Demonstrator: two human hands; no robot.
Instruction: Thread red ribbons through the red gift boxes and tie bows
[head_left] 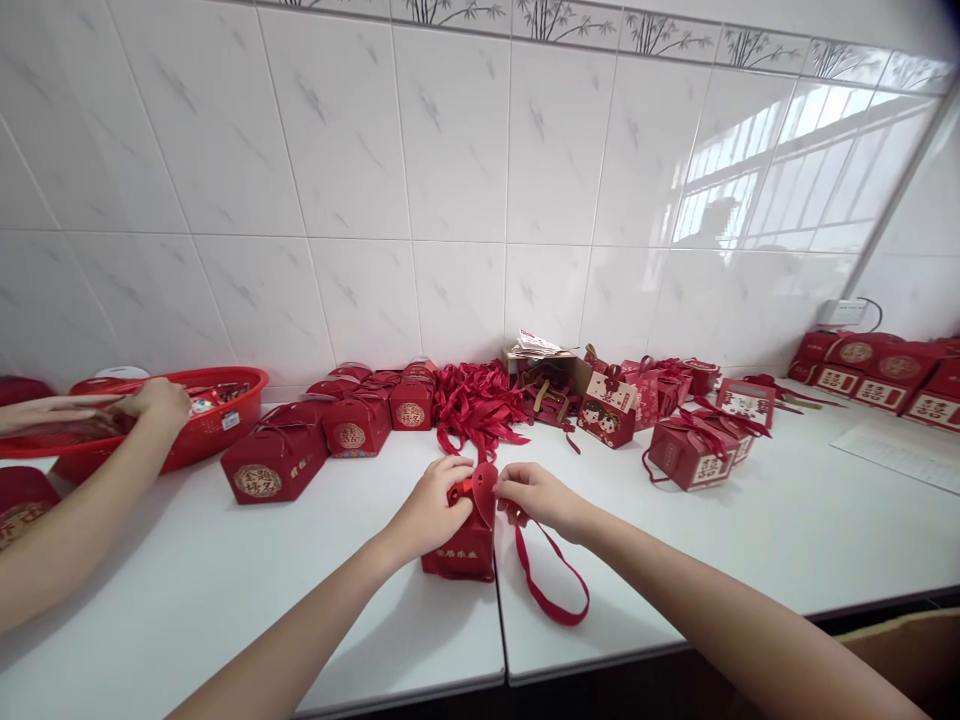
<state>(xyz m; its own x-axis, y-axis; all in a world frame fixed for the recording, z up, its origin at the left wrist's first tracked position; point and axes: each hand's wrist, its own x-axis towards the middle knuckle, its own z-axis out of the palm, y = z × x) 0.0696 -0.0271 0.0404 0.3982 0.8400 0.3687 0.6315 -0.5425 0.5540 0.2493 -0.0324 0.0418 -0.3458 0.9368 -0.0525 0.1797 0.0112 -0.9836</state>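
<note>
A small red gift box [459, 562] with gold lettering stands upright at the table's front middle, over the seam. Around its upper left side my left hand [431, 508] is closed, thumb toward me. The box's rounded top flap [485, 492] sticks up between my two hands. Close to its right side, my right hand [541, 497] pinches a red ribbon [559, 612]; a long loop of it hangs down onto the white tabletop. My right fingertips hide where the ribbon meets the box.
At left, another person's hands [154, 405] reach into a red plastic basket [244, 400] of small packets. Red gift boxes [274, 465] stand beside it. Behind my hands lies a heap of red ribbons [480, 400]. More boxes [690, 450] stand at right, and a paper sheet [900, 455] lies farther right.
</note>
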